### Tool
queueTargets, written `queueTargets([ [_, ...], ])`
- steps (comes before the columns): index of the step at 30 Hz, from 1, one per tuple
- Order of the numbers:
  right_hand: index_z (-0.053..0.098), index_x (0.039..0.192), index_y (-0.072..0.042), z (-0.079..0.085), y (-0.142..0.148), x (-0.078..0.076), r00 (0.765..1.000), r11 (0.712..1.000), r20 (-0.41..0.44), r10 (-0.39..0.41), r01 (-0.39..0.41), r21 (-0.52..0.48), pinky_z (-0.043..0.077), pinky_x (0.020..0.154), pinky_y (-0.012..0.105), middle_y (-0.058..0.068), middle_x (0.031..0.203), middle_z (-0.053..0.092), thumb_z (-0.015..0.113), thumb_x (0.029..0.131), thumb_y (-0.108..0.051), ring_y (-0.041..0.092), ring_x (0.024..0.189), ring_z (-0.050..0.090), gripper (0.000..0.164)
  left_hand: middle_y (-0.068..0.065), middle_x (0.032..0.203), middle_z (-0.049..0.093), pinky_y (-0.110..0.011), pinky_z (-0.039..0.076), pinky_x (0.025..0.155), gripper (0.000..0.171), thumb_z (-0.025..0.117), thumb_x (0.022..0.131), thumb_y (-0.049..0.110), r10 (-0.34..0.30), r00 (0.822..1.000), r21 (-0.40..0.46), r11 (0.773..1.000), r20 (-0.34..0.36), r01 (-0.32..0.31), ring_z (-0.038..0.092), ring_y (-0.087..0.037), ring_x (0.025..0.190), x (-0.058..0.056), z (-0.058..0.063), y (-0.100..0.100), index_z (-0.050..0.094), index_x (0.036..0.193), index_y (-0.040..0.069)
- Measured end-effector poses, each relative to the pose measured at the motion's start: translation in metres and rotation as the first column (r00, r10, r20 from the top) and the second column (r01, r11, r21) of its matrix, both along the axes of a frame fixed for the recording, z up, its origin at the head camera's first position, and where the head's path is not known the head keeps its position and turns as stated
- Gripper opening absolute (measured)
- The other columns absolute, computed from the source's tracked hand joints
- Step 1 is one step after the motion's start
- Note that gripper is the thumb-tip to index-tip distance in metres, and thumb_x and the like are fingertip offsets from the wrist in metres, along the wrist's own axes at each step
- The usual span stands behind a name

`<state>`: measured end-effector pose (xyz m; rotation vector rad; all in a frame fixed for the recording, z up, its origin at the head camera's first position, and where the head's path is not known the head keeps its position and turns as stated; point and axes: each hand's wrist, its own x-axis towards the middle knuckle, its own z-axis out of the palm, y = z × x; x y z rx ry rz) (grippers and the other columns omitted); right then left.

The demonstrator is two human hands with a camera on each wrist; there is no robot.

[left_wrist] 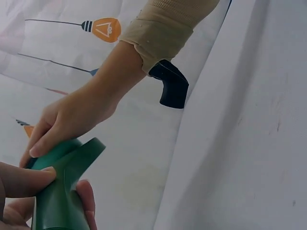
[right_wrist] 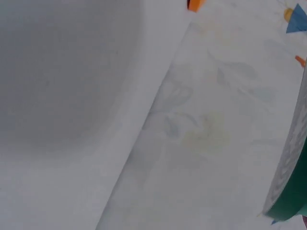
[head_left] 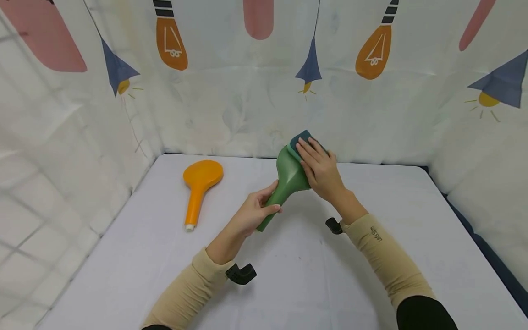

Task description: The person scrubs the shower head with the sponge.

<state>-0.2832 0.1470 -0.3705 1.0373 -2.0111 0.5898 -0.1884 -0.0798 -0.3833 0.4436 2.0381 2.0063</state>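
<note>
My left hand [head_left: 256, 210] grips the handle of a green hand-held shower head [head_left: 290, 173], tilted up above the table with its smooth back towards the head camera. In the left wrist view, the thumb lies along the green handle [left_wrist: 60, 203]. With my right hand [head_left: 323, 174] I hold a two-tone sponge [head_left: 301, 139], dark blue over lighter green, against the back of the shower head near its top edge. The right wrist view catches only the green rim [right_wrist: 290, 203] and part of a pale textured face.
An orange shower head [head_left: 202, 175] with a white end fitting lies on the white-covered table [head_left: 288, 293], left of my hands. Pale curtains [head_left: 231, 105] printed with lamps and bulbs stand behind and at both sides. A dark curved piece sits at each sleeve cuff.
</note>
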Motion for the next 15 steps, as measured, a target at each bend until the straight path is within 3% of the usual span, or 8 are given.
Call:
queueTargets([
  [5, 0.062, 0.139, -0.002, -0.004, -0.020, 0.019, 0.997, 0.989, -0.048, 0.067, -0.060, 0.132, 0.040, 0.094, 0.071, 0.014, 0.144, 0.059, 0.075, 0.090, -0.004, 0.038, 0.138, 0.049, 0.051, -0.025, 0.155, 0.041, -0.030, 0.049, 0.090, 0.067, 0.058, 0.100, -0.008, 0.009, 1.000, -0.016, 1.000, 0.003, -0.009, 0.064, -0.017, 0.090, 0.000, -0.008, 0.002, 0.027, 0.158, -0.002],
  [10, 0.064, 0.138, -0.006, -0.007, -0.030, 0.037, 0.990, 0.964, -0.078, 0.117, -0.094, 0.249, 0.042, 0.093, 0.070, 0.010, 0.142, 0.061, 0.079, 0.088, -0.006, 0.034, 0.137, 0.050, 0.051, -0.028, 0.141, 0.054, -0.029, 0.048, 0.086, 0.059, 0.058, 0.098, -0.007, 0.020, 1.000, -0.032, 0.999, -0.014, -0.020, 0.064, -0.018, 0.091, -0.001, -0.013, 0.007, 0.036, 0.153, -0.010],
  [12, 0.066, 0.136, -0.006, -0.007, -0.031, 0.039, 0.988, 0.957, -0.082, 0.132, -0.106, 0.269, 0.043, 0.092, 0.069, 0.010, 0.141, 0.062, 0.081, 0.087, -0.005, 0.033, 0.136, 0.051, 0.051, -0.028, 0.136, 0.057, -0.029, 0.048, 0.085, 0.057, 0.058, 0.098, -0.007, 0.021, 1.000, -0.041, 0.999, -0.018, -0.021, 0.063, -0.018, 0.091, -0.002, -0.014, 0.009, 0.039, 0.151, -0.011],
  [15, 0.067, 0.135, -0.006, -0.003, -0.028, 0.032, 0.989, 0.960, -0.074, 0.131, -0.108, 0.257, 0.044, 0.092, 0.070, 0.009, 0.140, 0.063, 0.079, 0.087, -0.004, 0.033, 0.135, 0.052, 0.049, -0.027, 0.142, 0.054, -0.030, 0.048, 0.086, 0.059, 0.058, 0.099, -0.007, 0.019, 1.000, -0.040, 0.999, -0.015, -0.020, 0.064, -0.019, 0.091, -0.003, -0.013, 0.010, 0.036, 0.153, -0.010],
])
